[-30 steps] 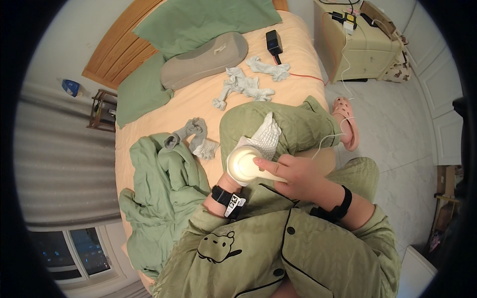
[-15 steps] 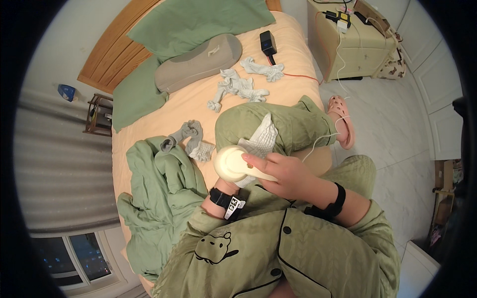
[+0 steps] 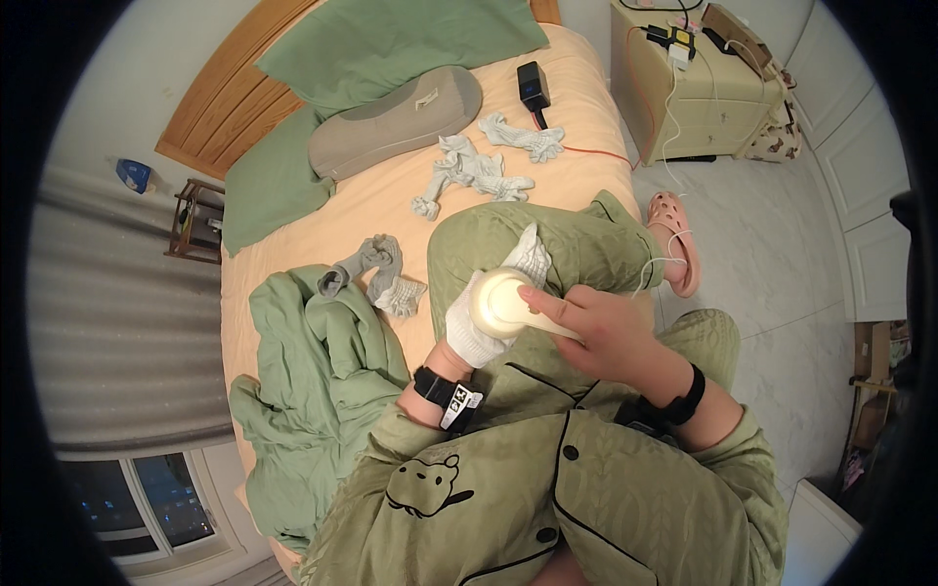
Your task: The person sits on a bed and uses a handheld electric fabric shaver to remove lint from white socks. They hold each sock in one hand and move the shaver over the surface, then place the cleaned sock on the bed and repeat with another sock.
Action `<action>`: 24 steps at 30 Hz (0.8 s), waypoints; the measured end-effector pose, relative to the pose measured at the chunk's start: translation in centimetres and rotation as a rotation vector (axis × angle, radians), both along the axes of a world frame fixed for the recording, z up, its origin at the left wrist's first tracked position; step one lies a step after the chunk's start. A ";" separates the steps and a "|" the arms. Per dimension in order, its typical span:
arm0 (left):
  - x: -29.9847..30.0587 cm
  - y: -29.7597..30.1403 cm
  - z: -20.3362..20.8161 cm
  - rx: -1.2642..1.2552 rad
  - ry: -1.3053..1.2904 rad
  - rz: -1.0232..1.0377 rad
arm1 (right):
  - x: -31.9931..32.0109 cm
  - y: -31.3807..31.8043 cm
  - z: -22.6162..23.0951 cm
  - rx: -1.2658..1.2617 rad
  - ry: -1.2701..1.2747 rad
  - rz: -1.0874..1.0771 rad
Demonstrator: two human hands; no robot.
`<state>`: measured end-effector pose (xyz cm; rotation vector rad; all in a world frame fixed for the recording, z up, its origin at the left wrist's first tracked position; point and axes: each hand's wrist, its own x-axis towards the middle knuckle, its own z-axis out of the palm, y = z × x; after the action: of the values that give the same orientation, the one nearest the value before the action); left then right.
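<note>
In my right hand is a cream fabric shaver with a round, glowing head; the fingers wrap its handle and one fingertip lies on its top. A white ribbed sock is pulled over my left hand, so its fingers are hidden. The shaver's head sits over the sock, against it as far as I can see. The sock's loose end points away past the shaver, above my green-clad leg. A thin white cord hangs beyond my right hand, by my leg.
Pale grey socks lie on the peach bed sheet. A darker grey and white sock pair lies near a green blanket. Behind are a grey pillow and a black box-shaped device with a red cable. A nightstand stands far right.
My right hand has moved the shaver a little to the right, over the sock. More of the sock around my left hand now shows.
</note>
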<state>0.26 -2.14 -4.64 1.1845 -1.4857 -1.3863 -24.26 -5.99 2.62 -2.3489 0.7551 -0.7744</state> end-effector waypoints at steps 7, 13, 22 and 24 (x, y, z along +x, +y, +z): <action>0.1 0.2 -1.2 -0.405 -0.541 0.059 | 2.0 0.2 0.1 -0.032 -0.041 -0.053; 0.2 1.2 -2.9 0.055 0.288 0.145 | 3.0 0.4 0.7 -0.061 -0.070 0.037; 0.3 0.1 -1.2 0.629 1.153 0.018 | 0.1 -0.3 0.1 -0.079 0.000 0.060; -0.5 0.3 -0.5 0.165 0.401 0.089 | -0.2 -0.5 -0.2 -0.111 -0.022 -0.040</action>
<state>-0.19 -1.89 -5.13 0.9840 -1.0438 -1.5971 -24.49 -6.53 2.43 -2.4259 0.7698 -0.8779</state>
